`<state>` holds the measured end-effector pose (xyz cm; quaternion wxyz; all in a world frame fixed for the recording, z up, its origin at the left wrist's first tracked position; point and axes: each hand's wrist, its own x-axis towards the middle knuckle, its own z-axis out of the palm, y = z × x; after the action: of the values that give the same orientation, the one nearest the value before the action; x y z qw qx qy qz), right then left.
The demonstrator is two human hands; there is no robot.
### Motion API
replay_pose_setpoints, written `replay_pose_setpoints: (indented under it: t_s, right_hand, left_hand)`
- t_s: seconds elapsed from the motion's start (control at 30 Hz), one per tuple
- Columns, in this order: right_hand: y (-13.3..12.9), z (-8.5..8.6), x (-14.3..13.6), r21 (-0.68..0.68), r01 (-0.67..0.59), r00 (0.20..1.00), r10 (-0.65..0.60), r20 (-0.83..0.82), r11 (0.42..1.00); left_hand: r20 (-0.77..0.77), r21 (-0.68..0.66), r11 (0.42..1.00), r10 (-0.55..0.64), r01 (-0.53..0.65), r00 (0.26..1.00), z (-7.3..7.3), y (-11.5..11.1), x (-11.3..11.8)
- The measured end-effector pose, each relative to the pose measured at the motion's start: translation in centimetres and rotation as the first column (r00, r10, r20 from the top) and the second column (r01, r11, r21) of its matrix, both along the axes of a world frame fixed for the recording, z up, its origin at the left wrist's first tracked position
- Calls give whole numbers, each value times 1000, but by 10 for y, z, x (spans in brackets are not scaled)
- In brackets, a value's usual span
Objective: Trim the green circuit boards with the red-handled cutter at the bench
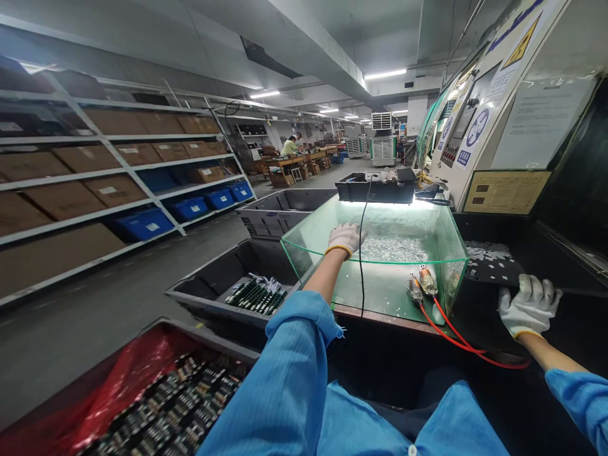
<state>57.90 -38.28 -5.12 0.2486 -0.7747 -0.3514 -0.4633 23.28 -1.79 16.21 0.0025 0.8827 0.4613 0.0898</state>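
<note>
My left hand [344, 238], in a white knit glove with a yellow cuff, lies over the top of a clear glass box [399, 261], fingers stretched forward. It holds nothing that I can see. A black cable [362, 272] hangs down just beside it. Small pale scraps [394, 247] are scattered inside the box. Two air tools [422, 285] with red hoses [451, 339] are at the box's right front. My right hand [529, 305], gloved the same way, rests on a dark surface with its fingers apart, near small white pieces [494, 259].
Left of me stand a grey crate [204, 285] with green circuit boards [256, 296] and a bin with populated boards [175, 405] and red plastic [114, 392]. A black tray [375, 190] sits behind the box. A machine [494, 120] rises at right; shelves [118, 158] line the left.
</note>
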Motion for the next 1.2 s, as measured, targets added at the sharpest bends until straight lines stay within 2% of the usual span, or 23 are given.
replay_pose_setpoints:
  t_s: [0.6, 0.77, 1.2]
  right_hand:
    - [0, -6, 4, 13, 19, 999, -19, 28, 1000]
    - [1, -2, 0, 3, 32, 999, -32, 6, 999]
    - [0, -6, 5, 17, -10, 1000, 10, -2, 1000]
  left_hand:
    - [7, -4, 1000, -2, 2, 1000, -2, 2, 1]
    - [5, -10, 1000, -1, 1, 1000, -1, 1, 0]
    - [1, 9, 1000, -5, 5, 1000, -2, 2, 0]
